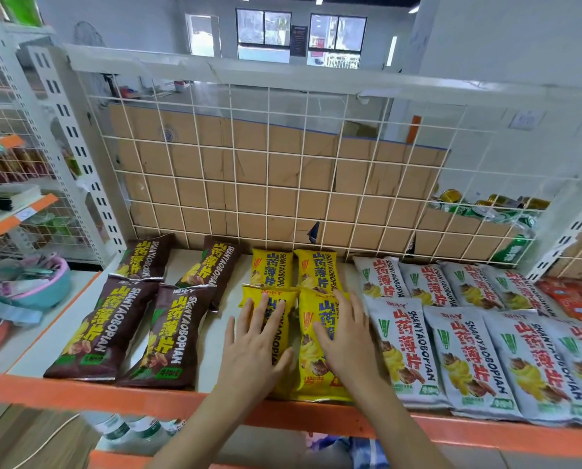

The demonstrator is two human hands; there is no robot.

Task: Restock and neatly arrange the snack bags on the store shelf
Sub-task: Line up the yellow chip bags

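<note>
Bags: four yellow bags lie flat in the lower centre of the frame, two by two, on the shelf; the front pair touch side by side and slightly overlap the back pair.
Left hand: palm down on the front-left bag, fingers straight and spread, gripping nothing.
Right hand: flat on the front-right bag, fingers straight, thumb out toward the left, gripping nothing.
Brown bags: four at lower left, two by two, tilted, with gaps between them.
White bags: two rows at lower right, overlapping sideways; the nearest lies just beside the right hand.
Red bags: at the right edge, partly cut off.
Shelf edge: orange strip across the bottom, under both wrists.
Grid: white wire panel upright behind the bags, with cardboard behind it.
Cans: green and gold, behind the grid at right.
Basin: middle left, contents blurred.
</note>
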